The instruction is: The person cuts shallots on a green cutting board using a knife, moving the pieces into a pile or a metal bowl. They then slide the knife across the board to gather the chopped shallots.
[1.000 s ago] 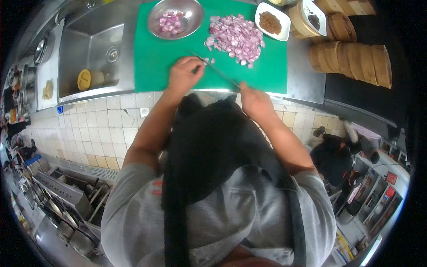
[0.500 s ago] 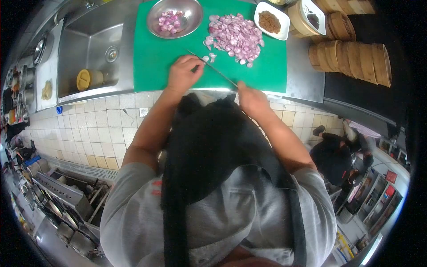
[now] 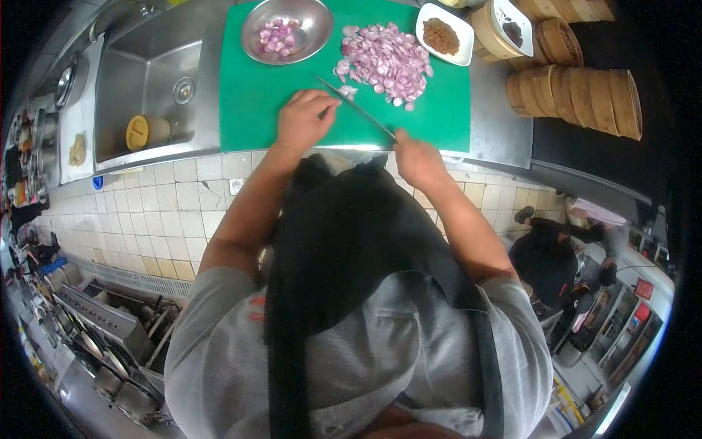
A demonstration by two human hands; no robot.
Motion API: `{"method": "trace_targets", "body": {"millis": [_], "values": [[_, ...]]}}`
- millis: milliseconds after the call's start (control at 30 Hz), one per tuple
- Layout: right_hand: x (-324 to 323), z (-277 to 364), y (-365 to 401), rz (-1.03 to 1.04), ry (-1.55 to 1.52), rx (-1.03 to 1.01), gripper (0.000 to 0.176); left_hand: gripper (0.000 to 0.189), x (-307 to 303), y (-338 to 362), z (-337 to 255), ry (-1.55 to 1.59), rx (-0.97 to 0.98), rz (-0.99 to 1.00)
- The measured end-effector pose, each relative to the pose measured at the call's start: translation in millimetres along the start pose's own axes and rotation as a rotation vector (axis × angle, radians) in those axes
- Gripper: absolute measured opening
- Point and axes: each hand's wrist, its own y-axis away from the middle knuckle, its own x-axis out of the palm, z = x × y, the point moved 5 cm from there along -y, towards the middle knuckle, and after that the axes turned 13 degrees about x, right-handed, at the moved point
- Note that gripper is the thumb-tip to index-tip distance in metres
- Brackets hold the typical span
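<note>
Right hand [image 3: 420,162] gripping a thin steel knife [image 3: 357,108] at the green rectangular cutting board's [image 3: 248,110] near edge; left hand [image 3: 304,121] curled beside the blade, contents unclear; pale-purple sliced shallots [image 3: 387,62] heaped toward the right edge

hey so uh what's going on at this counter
Slicing, it seems: the right hand holds a knife over a green board, and the left hand is curled near the knife; whether it grips a piece is unclear. A pile of slices lies beyond the knife, and a metal bowl holds chunkier pieces.
</note>
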Motion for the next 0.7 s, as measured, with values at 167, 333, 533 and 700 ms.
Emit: {"method": "trace_targets", "body": {"millis": [167, 333, 533, 700], "values": [[-4, 0, 2, -0.03, 0.005, -0.032, 0.024, 0.006, 1, -1, -1, -0.019, 0.002, 0.044], [-19, 7, 25, -0.203, -0.053, -0.161, 0.025, 0.008, 4, -1, 1, -0.032, 0.025, 0.033], [-10, 6, 19, -0.137, -0.045, -0.142, 0.026, 0.009, 1, -2, -1, -0.014, 0.029, 0.003], [-4, 7, 11, -0.042, 0.002, -0.06, 0.029, 0.009, 0, -1, -1, -0.005, 0.014, 0.01]]}}
